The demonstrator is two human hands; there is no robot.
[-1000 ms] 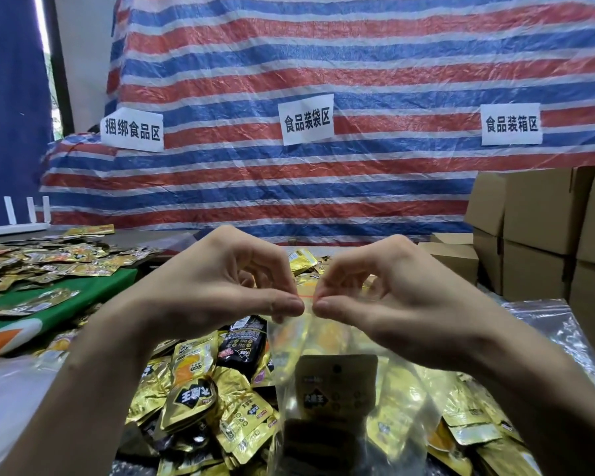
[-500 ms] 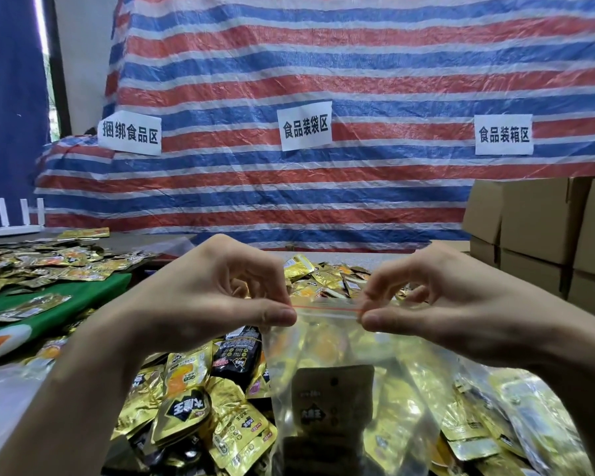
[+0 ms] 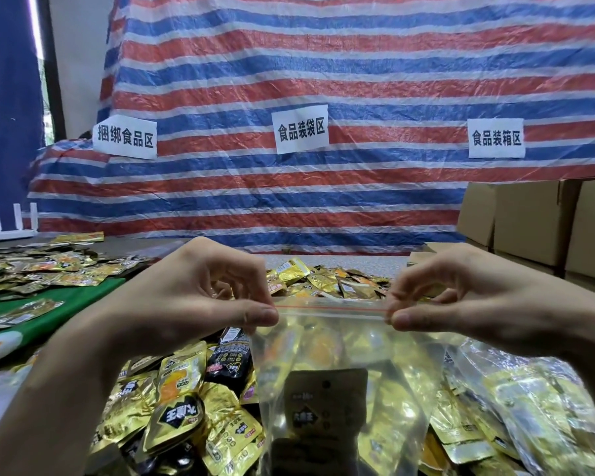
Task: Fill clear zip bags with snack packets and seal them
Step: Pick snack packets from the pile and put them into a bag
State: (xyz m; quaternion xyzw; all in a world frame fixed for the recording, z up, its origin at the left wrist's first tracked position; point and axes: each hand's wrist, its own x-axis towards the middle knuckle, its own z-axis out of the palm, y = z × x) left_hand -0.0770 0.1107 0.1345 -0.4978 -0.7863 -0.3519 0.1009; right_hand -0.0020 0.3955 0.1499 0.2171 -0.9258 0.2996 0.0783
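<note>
A clear zip bag [image 3: 344,372] hangs in front of me, held up by its red-lined zip strip [image 3: 330,309]. My left hand [image 3: 200,297] pinches the strip's left end between thumb and fingers. My right hand [image 3: 461,300] pinches its right end. Inside the bag I see a dark snack packet [image 3: 323,403] and gold packets around it. Below and behind the bag lies a heap of gold and black snack packets [image 3: 186,407].
More gold packets [image 3: 49,266] are spread on a green cloth [image 3: 66,304] at the left. Cardboard boxes [image 3: 536,221] stack at the right. More clear bags with packets [image 3: 529,400] lie at the lower right. A striped tarp with three paper signs hangs behind.
My hands have moved apart along the zip strip, the right one sliding to the right end. The bag's top edge is now stretched straight between them.
</note>
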